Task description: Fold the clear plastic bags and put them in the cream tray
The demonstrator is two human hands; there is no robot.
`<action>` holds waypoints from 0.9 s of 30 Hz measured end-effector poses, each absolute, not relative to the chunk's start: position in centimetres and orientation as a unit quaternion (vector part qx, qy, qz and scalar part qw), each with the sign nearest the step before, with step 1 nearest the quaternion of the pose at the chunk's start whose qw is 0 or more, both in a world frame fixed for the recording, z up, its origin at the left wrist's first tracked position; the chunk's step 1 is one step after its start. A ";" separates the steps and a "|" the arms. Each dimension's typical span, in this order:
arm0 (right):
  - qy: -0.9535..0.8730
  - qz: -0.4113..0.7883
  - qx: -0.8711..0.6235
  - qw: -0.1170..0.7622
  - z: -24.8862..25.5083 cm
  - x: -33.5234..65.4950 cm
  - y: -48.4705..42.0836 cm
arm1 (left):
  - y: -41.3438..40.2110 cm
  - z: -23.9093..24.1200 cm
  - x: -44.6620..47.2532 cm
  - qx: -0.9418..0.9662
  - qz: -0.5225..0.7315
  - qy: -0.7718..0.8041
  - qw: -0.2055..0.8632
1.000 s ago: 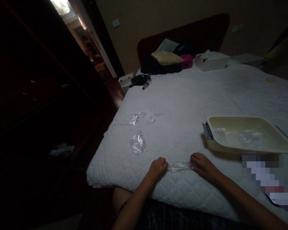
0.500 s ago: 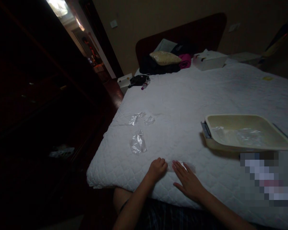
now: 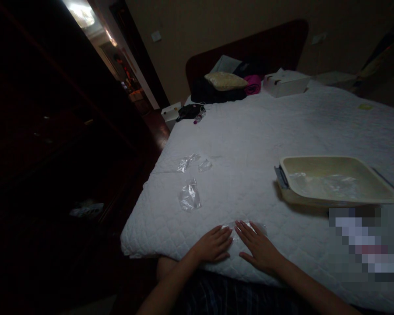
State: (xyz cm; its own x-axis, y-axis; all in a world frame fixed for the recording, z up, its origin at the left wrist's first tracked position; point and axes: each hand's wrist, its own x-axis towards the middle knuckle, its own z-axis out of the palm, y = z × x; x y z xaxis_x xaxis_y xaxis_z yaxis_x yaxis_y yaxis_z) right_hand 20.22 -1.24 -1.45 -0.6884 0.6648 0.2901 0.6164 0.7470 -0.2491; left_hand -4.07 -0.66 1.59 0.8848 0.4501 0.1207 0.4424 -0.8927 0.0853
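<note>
A clear plastic bag [image 3: 262,228] lies flat on the white quilted mattress cover [image 3: 243,144] at the near edge of the bed. My left hand [image 3: 214,244] rests on the bag's left end, palm down with its fingers stretched out. Beside it, my right hand [image 3: 258,248] lies flat over the bag's middle, fingers extended and thumb apart. Both hands hide much of the bag. Beyond the left hand is another clear plastic bag [image 3: 189,196], with a crumpled bag [image 3: 186,162] and a small piece of clear plastic [image 3: 204,165] farther off.
A cream plastic bin [image 3: 341,203] with grey handles stands at the right, holding clear plastic bags [image 3: 341,186]. White boxes [image 3: 287,83], a pillow [image 3: 226,81] and a pink rolled cloth [image 3: 252,85] lie near the headboard [image 3: 282,39]. A bottle [image 3: 199,116] lies at the far left.
My left hand has gone from curled fingers at the bag's left end to lying flat on it, fingers spread. My right hand has stayed nearly in place.
</note>
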 end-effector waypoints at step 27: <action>-0.872 0.012 -0.400 0.282 -1.0 19.6 -2.7 | -3.2 0.7 -0.6 0.938 0.055 0.337 -0.063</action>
